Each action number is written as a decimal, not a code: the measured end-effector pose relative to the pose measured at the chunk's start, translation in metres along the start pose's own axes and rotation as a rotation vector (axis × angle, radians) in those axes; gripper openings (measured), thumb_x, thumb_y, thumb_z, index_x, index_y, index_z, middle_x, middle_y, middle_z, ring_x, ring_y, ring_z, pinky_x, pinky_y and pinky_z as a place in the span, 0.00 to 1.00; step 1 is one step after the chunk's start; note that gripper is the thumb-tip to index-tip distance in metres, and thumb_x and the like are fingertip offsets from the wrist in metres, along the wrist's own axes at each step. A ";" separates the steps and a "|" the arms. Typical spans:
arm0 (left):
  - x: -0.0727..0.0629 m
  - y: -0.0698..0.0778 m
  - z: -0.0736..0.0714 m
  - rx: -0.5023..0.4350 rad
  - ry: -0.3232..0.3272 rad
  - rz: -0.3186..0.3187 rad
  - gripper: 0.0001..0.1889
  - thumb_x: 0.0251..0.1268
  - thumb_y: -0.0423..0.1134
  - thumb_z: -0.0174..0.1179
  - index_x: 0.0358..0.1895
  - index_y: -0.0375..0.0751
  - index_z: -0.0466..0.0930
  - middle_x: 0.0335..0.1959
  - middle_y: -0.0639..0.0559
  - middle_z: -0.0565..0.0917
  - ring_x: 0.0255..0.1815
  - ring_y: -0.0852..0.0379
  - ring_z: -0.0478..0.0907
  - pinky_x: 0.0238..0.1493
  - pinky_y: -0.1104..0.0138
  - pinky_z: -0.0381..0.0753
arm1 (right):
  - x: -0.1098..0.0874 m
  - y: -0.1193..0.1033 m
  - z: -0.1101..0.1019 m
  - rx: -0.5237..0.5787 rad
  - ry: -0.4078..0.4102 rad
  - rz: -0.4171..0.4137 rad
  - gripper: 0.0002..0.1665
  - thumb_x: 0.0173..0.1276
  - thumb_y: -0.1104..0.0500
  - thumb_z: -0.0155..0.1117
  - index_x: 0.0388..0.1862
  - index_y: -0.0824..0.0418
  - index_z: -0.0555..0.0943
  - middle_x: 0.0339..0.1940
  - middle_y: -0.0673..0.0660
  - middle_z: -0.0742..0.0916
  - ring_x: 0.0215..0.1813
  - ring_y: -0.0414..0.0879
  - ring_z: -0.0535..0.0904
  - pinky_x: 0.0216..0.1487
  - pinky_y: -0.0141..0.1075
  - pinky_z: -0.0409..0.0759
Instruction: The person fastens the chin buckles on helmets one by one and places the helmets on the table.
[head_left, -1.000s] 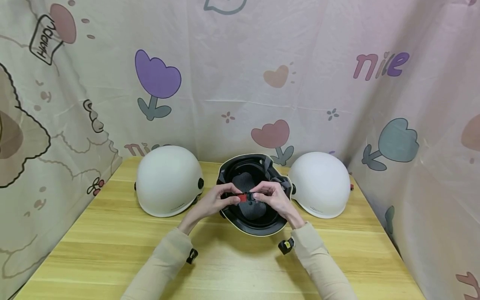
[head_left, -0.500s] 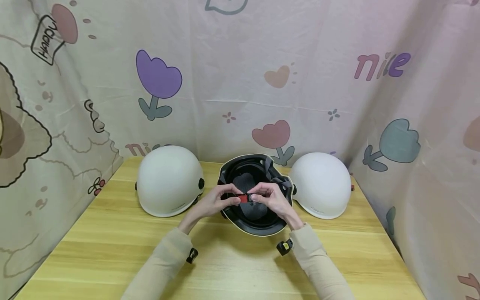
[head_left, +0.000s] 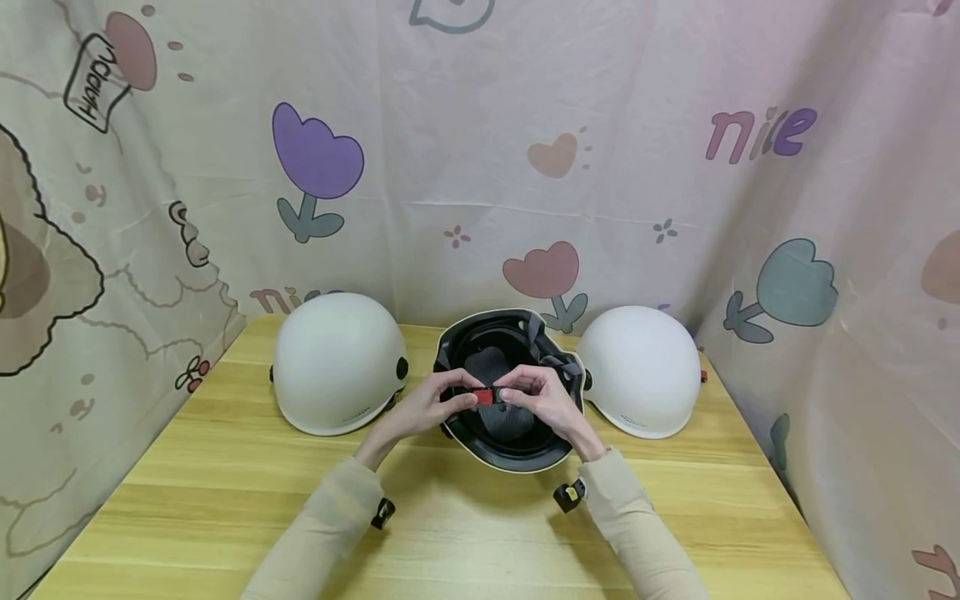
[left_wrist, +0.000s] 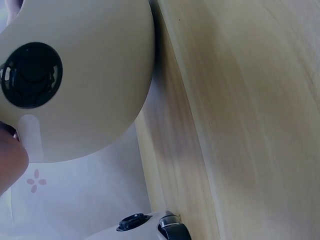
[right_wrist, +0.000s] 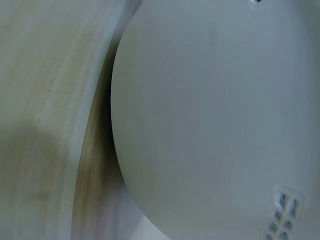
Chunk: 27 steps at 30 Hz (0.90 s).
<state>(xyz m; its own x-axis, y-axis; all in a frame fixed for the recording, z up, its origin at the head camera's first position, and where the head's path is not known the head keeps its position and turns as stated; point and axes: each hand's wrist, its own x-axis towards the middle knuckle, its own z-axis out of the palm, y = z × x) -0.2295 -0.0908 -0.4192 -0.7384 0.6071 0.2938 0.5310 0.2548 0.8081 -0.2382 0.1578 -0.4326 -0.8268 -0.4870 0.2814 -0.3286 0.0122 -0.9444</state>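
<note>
An upturned white helmet (head_left: 480, 442) with black lining lies on the table, its inside facing up. Over its opening, my left hand (head_left: 423, 406) pinches the red half of the strap buckle (head_left: 483, 397) between thumb and fingers. Opposite it, my right hand (head_left: 551, 403) pinches the black half (head_left: 499, 395). The two halves meet end to end; whether they are latched I cannot tell. In the left wrist view the helmet's shell (left_wrist: 100, 85) shows a round black fitting (left_wrist: 32, 75), with a bit of my hand (left_wrist: 10, 160) at the edge. Only smooth shell (right_wrist: 200, 125) fills the right wrist view.
One white helmet (head_left: 337, 362) stands dome up to the left, another (head_left: 641, 371) close against the right side of the upturned one. All rest on a wooden table (head_left: 480, 542). A patterned curtain (head_left: 450, 125) hangs behind and along both sides.
Since one second ago the red and black buckle halves have come closer together, with less of the black half showing. The helmets and both arms have hardly moved.
</note>
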 end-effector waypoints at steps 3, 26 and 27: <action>-0.001 0.002 0.000 0.005 -0.009 -0.002 0.10 0.74 0.37 0.58 0.51 0.37 0.82 0.41 0.44 0.87 0.42 0.57 0.81 0.56 0.59 0.79 | 0.000 0.000 0.001 0.016 0.003 0.005 0.12 0.69 0.69 0.64 0.46 0.80 0.80 0.33 0.41 0.89 0.33 0.36 0.81 0.35 0.26 0.81; 0.000 -0.001 0.011 0.083 0.088 -0.029 0.13 0.76 0.41 0.56 0.56 0.41 0.81 0.45 0.47 0.87 0.45 0.56 0.80 0.56 0.62 0.80 | -0.003 0.004 0.001 0.021 0.064 -0.017 0.14 0.71 0.65 0.65 0.47 0.76 0.79 0.35 0.42 0.89 0.35 0.36 0.82 0.39 0.27 0.84; 0.000 -0.001 0.011 0.081 0.095 -0.028 0.13 0.76 0.41 0.56 0.56 0.41 0.81 0.47 0.47 0.87 0.47 0.55 0.80 0.58 0.61 0.80 | -0.003 0.004 0.001 0.018 0.066 -0.017 0.14 0.71 0.65 0.65 0.48 0.76 0.79 0.35 0.42 0.89 0.35 0.36 0.82 0.39 0.27 0.84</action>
<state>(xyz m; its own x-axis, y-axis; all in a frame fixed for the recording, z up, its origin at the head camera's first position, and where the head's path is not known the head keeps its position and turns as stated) -0.2254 -0.0829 -0.4253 -0.7874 0.5256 0.3219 0.5387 0.3332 0.7738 -0.2363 0.1584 -0.4371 -0.8499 -0.4281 0.3072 -0.3348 -0.0114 -0.9422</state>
